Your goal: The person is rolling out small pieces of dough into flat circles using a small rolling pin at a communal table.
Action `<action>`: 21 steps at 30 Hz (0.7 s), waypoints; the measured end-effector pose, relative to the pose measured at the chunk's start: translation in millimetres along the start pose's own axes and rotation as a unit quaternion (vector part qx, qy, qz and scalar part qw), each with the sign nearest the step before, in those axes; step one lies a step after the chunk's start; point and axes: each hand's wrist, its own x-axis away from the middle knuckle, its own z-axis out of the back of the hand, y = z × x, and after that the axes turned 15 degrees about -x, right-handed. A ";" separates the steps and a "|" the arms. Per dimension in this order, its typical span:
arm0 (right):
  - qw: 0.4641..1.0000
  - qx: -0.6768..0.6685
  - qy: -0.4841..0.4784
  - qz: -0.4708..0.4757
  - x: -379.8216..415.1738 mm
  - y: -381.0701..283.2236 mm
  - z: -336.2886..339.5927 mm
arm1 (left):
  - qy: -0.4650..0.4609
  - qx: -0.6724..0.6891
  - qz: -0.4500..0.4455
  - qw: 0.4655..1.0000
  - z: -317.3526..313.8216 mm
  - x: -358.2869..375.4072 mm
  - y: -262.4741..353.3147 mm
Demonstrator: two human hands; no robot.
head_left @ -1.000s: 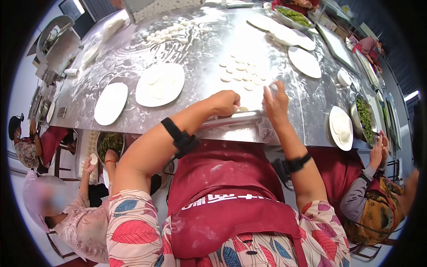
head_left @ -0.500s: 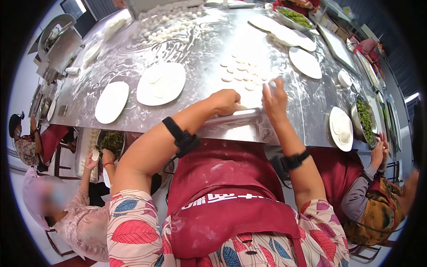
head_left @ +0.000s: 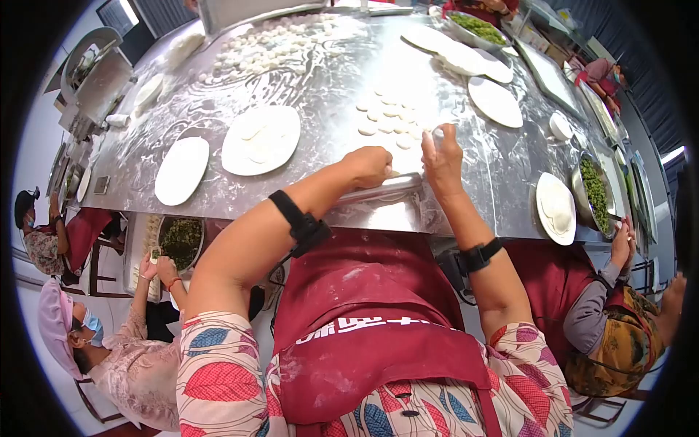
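My left hand (head_left: pixel 369 167) is closed at the near side of the metal table, its fingertips pinching the edge of a pale dough wrapper (head_left: pixel 395 174) that is mostly hidden. Just below it lies a shiny metal rolling pin (head_left: pixel 382 189), roughly parallel to the table edge. At the pin's right end my right hand (head_left: pixel 443 162) has its fingers raised and apart, the heel of the palm close against the pin. Several small flattened dough rounds (head_left: pixel 389 122) lie beyond both hands on the floured steel.
White plates with wrappers (head_left: pixel 262 140) stand left and right (head_left: pixel 555 208); an oval plate (head_left: pixel 182 171) is further left. Many dough pieces (head_left: pixel 273 49) cover the far side. Bowls of green filling (head_left: pixel 593 195) sit near seated co-workers at both sides.
My right hand and the rolling pin have shifted slightly away from me; my left hand keeps its pinch. At left, a co-worker's flat wrapper has been brought over the filling bowl's edge and folded.
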 end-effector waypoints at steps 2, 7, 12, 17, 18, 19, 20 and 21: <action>0.998 0.025 -0.002 0.051 -1.4 11.3 -2.0 | 0.001 0.021 0.010 1.000 1.4 0.0 0.0; 0.990 -0.099 -0.001 -0.096 59.6 -29.3 32.2 | -0.011 0.063 -0.005 0.998 0.1 12.2 -15.8; 0.992 -0.088 0.005 -0.093 25.2 -21.7 15.3 | -0.038 0.007 -0.027 0.999 12.3 14.5 -4.6; 0.996 -0.043 -0.002 -0.078 -7.8 -1.4 -5.8 | 0.011 0.009 0.013 1.000 4.6 -0.2 -5.2; 0.993 -0.068 -0.001 -0.099 0.6 -14.8 1.8 | 0.005 0.014 0.006 1.000 6.1 5.1 -4.4; 0.988 -0.092 0.000 -0.122 14.4 -25.9 10.8 | -0.001 0.019 0.000 1.000 6.0 8.9 -5.2; 0.998 -0.034 -0.027 -0.050 34.7 -15.0 23.2 | 0.030 0.021 -0.011 0.999 -2.0 7.2 -12.6; 0.999 -0.025 -0.033 -0.034 44.3 -12.3 28.7 | 0.009 0.055 0.006 0.998 1.2 11.1 -13.4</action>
